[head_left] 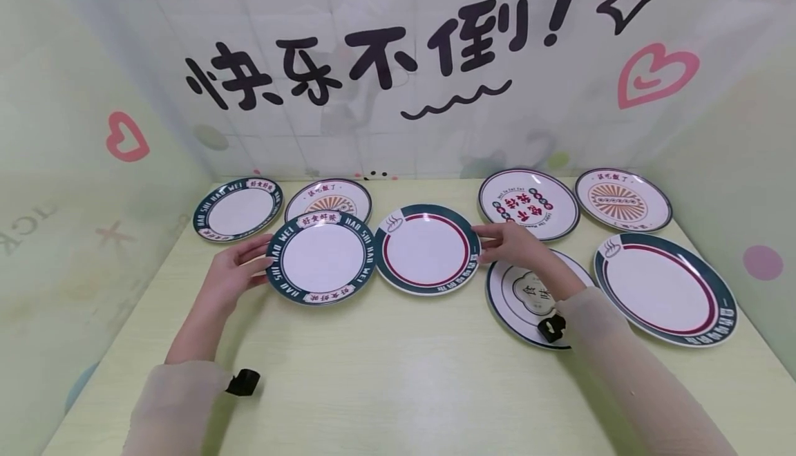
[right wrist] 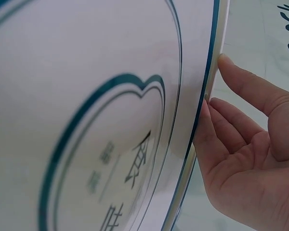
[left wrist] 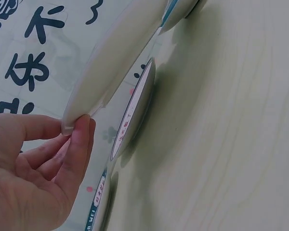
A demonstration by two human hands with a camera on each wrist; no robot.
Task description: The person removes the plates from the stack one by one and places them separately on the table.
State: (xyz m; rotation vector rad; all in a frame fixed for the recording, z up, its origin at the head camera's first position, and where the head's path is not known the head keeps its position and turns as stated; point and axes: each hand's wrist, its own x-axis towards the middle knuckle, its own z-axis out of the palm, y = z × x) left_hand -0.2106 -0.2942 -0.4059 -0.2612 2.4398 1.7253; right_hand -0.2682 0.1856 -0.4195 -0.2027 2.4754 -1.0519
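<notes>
My left hand [head_left: 230, 275] pinches the left edge of a plate with a dark green lettered rim [head_left: 325, 259]. The left wrist view shows this plate's pale underside [left wrist: 111, 62], raised off the table, between the left thumb and fingers. My right hand [head_left: 516, 245] holds the right edge of a plate with a green rim and red ring [head_left: 428, 252]. The two held plates meet side by side, the left one slightly in front. In the right wrist view, a plate with a flower-shaped emblem [right wrist: 91, 62] fills the foreground and hides most of what the right hand [right wrist: 255, 154] holds.
Behind the held plates lie another lettered-rim plate [head_left: 239, 211] and a sunburst plate [head_left: 329, 197], partly covered. To the right are a chain-pattern plate [head_left: 528, 204], a second sunburst plate [head_left: 624, 199], the emblem plate [head_left: 522, 318] under my forearm, and a green-rimmed plate [head_left: 662, 287].
</notes>
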